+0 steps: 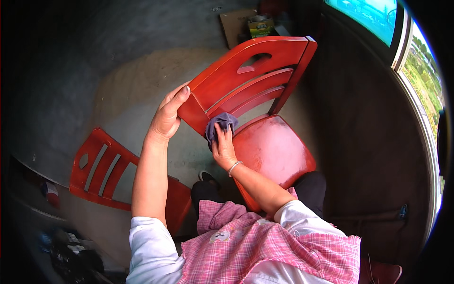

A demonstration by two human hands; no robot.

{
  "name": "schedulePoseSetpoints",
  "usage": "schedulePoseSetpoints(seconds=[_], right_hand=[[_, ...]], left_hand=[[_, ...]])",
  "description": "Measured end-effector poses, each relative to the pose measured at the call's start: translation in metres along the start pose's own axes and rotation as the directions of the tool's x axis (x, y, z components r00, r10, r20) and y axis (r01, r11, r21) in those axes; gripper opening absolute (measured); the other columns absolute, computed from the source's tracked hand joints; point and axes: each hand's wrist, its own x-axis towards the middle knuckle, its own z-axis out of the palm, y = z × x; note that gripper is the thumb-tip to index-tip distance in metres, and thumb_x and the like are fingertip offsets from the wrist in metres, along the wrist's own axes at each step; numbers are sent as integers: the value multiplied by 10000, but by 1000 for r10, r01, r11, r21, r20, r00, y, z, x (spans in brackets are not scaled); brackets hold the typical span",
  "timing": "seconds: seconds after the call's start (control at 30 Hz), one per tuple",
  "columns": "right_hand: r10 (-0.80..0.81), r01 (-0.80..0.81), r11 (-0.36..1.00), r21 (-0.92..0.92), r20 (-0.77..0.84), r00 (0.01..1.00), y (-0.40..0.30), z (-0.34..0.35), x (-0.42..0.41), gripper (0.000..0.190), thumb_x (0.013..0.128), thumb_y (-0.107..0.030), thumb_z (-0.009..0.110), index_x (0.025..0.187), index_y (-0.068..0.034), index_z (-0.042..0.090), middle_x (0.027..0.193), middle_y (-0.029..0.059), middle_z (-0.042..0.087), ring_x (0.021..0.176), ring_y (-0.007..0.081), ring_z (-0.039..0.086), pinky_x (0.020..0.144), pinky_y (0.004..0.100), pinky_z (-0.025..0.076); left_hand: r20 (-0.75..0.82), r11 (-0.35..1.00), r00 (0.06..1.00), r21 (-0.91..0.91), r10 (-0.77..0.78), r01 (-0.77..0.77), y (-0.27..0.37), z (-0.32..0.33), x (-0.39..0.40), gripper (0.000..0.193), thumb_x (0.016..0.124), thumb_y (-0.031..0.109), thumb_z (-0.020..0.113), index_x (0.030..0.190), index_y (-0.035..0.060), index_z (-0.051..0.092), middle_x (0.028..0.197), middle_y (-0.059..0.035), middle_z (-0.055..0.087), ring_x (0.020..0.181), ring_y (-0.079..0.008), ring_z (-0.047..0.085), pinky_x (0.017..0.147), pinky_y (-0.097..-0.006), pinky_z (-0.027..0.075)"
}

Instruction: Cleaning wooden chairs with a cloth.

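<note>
A red wooden chair (248, 53) stands right in front of me, its slatted backrest facing up toward the camera. My left hand (169, 113) grips the top left corner of that backrest, thumb over the edge. In my right hand (224, 145) is a bunched purple-grey cloth (220, 127), pressed against the lower part of the backrest's left upright. The chair's seat (275, 149) lies below and to the right of this hand, glossy with reflected light. My right wrist wears a silver-coloured bangle (234, 168).
A second red wooden chair (122, 170) stands at the left. Beyond the front chair are a cardboard piece (232, 26) and a green-yellow box (261, 27) by the wall. A window (422, 60) runs along the right. Dark clutter (76, 255) lies at lower left.
</note>
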Motion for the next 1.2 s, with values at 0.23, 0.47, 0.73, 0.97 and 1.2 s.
schedulePoseSetpoints(seconds=[0.23,0.47,0.73,0.97,1.2], right_hand=[[-210,209,977,-45,-30,977,-38,-65,41,430,668,37,562,1072,-110,578,1149,131,510,1142,343,445,912,431,383],[-342,343,820,-458,90,936,-6,-110,86,447,660,-29,620,1080,-178,595,1263,36,492,1207,275,416,870,414,377],[-193,135,595,-793,22,981,68,-205,149,481,691,-59,586,1146,-216,592,1147,16,529,1097,226,471,846,383,362],[-249,286,715,-638,150,957,19,-149,127,375,687,-128,627,1057,-181,656,1033,47,564,1019,254,500,822,374,411],[-44,45,991,-124,17,999,-20,-172,118,383,692,-84,530,1066,-101,611,1079,124,528,984,305,559,804,415,473]], left_hand=[[186,924,972,378,-141,62,47,14,21,469,835,240,624,1214,-6,501,1098,-74,604,1019,-139,550,894,-285,424],[70,535,984,845,-165,30,67,28,37,335,808,276,645,983,-2,578,856,-101,635,790,-151,593,734,-311,474],[33,421,999,907,-26,-19,58,48,38,392,765,344,680,927,12,551,803,-125,615,765,-215,594,714,-346,460],[29,432,999,901,30,-39,54,45,39,443,760,417,689,918,23,560,810,-146,639,736,-242,610,693,-376,469],[6,393,1000,919,28,-17,55,48,35,406,783,367,678,941,10,568,803,-130,625,743,-213,584,711,-349,456]])
